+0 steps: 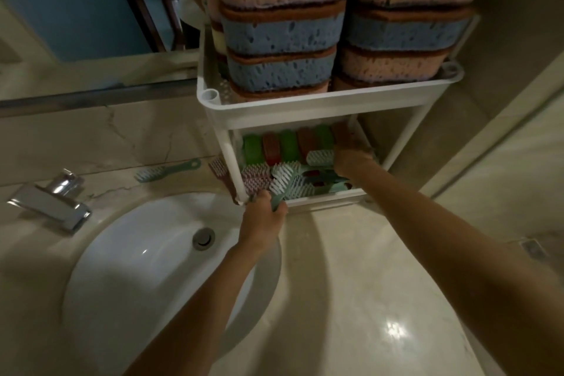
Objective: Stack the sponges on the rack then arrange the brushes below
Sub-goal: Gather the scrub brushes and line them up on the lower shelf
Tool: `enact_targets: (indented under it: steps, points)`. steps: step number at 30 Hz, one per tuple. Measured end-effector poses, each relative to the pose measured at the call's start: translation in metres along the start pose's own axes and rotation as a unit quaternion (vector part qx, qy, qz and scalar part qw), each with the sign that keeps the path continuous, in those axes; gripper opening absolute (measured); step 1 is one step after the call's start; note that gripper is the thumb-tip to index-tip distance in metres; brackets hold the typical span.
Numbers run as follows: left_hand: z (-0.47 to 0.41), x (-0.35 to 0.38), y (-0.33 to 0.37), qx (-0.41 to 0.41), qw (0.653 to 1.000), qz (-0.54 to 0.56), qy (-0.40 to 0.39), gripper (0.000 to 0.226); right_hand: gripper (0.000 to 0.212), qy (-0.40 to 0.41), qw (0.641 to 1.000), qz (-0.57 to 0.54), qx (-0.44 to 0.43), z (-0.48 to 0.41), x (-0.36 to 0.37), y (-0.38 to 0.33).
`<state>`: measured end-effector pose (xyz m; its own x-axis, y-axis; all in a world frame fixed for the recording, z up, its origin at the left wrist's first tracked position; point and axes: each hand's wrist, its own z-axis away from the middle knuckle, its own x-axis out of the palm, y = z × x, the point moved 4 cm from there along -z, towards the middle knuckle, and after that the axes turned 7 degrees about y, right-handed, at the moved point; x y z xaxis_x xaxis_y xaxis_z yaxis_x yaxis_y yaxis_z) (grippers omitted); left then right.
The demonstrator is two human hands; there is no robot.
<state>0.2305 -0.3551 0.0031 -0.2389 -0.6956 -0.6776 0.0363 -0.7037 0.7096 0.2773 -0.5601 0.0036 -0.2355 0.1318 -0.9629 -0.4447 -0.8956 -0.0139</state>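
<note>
A white two-tier rack [320, 101] stands on the counter. Its top tray carries tall stacks of pink and blue sponges [283, 36]. The lower shelf holds a row of green and red brushes [287, 145] standing at the back, and several handled brushes [259, 177] lying in front. My left hand [264, 215] grips the handle of a teal brush [287, 185] at the shelf's front edge. My right hand [351, 162] reaches into the shelf on the right, its fingers hidden among the brushes. A teal brush [166, 171] and a reddish brush [219, 172] lie on the counter left of the rack.
A white basin [137, 268] with a drain sits at the lower left, with a chrome faucet [52, 201] behind it. The marble counter [351, 299] spreads below the rack. A mirror with a metal rail lines the wall on the left.
</note>
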Motion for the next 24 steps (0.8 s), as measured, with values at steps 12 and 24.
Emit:
enact_targets:
  steps: [12,24]
  points:
    - [-0.007,-0.005,-0.003,-0.004,0.999,0.025,0.035,0.021,0.071,0.042,0.997,-0.019,-0.065,-0.006,0.012,-0.006]
    - [-0.005,0.0,-0.003,0.006,0.999,0.031,0.01,0.013,0.025,0.194,0.942,-0.266,-0.064,0.03,-0.001,-0.017]
